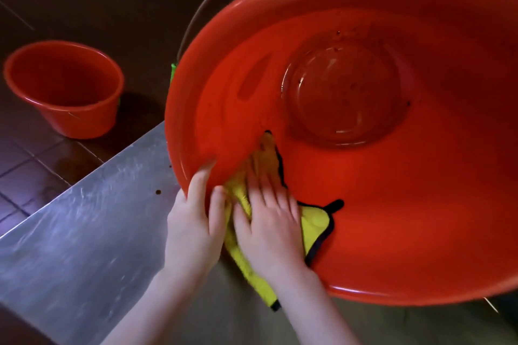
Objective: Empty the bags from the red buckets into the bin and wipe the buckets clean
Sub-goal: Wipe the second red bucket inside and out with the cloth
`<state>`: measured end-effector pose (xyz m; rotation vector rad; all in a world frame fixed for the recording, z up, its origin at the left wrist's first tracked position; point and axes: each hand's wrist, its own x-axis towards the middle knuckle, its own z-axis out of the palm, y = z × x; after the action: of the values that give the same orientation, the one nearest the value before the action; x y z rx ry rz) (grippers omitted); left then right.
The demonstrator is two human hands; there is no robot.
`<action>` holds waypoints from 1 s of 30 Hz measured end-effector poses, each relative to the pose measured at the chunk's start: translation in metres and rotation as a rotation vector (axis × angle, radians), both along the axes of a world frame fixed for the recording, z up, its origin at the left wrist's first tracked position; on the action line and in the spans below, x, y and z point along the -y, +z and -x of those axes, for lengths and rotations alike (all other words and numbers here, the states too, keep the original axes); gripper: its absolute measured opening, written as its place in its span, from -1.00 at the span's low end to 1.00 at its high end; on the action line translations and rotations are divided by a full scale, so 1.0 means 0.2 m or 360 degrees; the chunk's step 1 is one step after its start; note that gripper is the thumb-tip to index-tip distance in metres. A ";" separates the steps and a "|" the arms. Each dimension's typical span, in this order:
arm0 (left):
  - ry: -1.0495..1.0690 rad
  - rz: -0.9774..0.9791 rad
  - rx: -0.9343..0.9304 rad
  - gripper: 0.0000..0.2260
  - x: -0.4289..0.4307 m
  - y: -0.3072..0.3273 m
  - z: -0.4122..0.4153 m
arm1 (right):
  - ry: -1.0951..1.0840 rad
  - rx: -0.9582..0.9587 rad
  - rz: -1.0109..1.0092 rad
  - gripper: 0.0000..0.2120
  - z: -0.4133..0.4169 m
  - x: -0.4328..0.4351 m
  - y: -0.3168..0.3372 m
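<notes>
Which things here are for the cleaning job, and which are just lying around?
For the job:
- big red bucket, tipped toward the camera
- yellow cloth, pressed inside it by the right hand
- left hand, gripping the bucket's rim
- second red bucket, on the floor

Just lying about:
- metal table
- tiled floor
- brown crumbs on the table

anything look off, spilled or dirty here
Yes, a few dirty spots. Dark specks dot the inside of the tilted red bucket near its base, and brown spots sit on the steel counter beside its rim. The right hand presses a yellow cloth on the wall; the left hand grips the rim.
</notes>
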<state>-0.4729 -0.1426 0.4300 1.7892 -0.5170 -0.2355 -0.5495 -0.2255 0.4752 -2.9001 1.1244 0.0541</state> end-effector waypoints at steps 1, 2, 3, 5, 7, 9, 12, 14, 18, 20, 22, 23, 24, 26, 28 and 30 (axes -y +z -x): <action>0.0003 0.0012 -0.0002 -0.64 -0.01 0.00 0.00 | 0.0013 0.0010 -0.0035 -0.35 0.00 -0.03 0.00; 0.0001 0.0020 -0.0007 -0.65 -0.01 0.00 -0.01 | 0.0017 -0.0015 -0.0024 -0.34 -0.01 0.00 0.00; -0.0002 0.0022 -0.0018 -0.66 -0.01 0.00 -0.01 | 0.0001 -0.0071 0.0049 -0.34 -0.03 0.08 -0.01; 0.0002 0.0020 -0.0052 -0.68 -0.01 -0.01 -0.01 | -0.0142 -0.0158 0.0130 -0.38 -0.12 0.30 -0.03; -0.0015 0.0022 -0.0062 -0.68 -0.01 -0.01 0.00 | -0.0444 -0.0078 -0.0002 -0.44 -0.22 0.51 -0.03; -0.0040 0.0015 -0.0052 -0.66 0.00 -0.01 0.01 | -0.0609 -0.0037 -0.0118 -0.46 -0.30 0.61 -0.04; -0.0018 0.0013 -0.0048 -0.65 0.00 -0.02 0.01 | -0.0557 -0.0095 -0.0092 -0.44 -0.29 0.52 -0.06; -0.0010 0.0020 -0.0055 -0.65 -0.01 -0.02 0.00 | -0.0270 -0.0121 0.0093 -0.39 -0.18 0.31 -0.06; -0.0055 0.0024 -0.0058 -0.63 -0.01 0.00 -0.01 | 0.0015 0.0077 -0.0038 -0.33 -0.02 -0.07 -0.03; -0.0073 0.0041 -0.0058 -0.63 -0.02 0.00 -0.02 | -0.0007 0.0075 0.0023 -0.38 -0.08 0.05 -0.04; -0.0065 0.0047 -0.0092 -0.63 -0.02 0.00 -0.02 | -0.0210 0.0064 0.0032 -0.43 -0.22 0.30 -0.06; -0.0068 0.0070 -0.0108 -0.63 -0.02 0.00 -0.03 | -0.0370 0.0104 -0.0046 -0.45 -0.29 0.42 -0.06; -0.0087 0.0097 -0.0127 -0.64 -0.03 0.01 -0.03 | -0.0503 0.0153 -0.0117 -0.47 -0.35 0.53 -0.07; -0.0188 0.0123 -0.0186 -0.63 -0.04 0.04 -0.04 | -0.0577 0.0195 -0.0136 -0.49 -0.42 0.65 -0.08; -0.0247 0.0075 -0.0254 -0.60 -0.06 0.10 -0.05 | -0.0509 0.0150 -0.0115 -0.48 -0.43 0.69 -0.10; -0.0122 -0.0014 -0.0179 -0.50 -0.09 0.20 -0.10 | -0.0472 0.0088 -0.0061 -0.45 -0.40 0.70 -0.11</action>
<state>-0.4533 -0.1249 0.4691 1.7555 -0.5055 -0.3896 -0.4696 -0.3661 0.4532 -2.6514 1.5089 -0.0119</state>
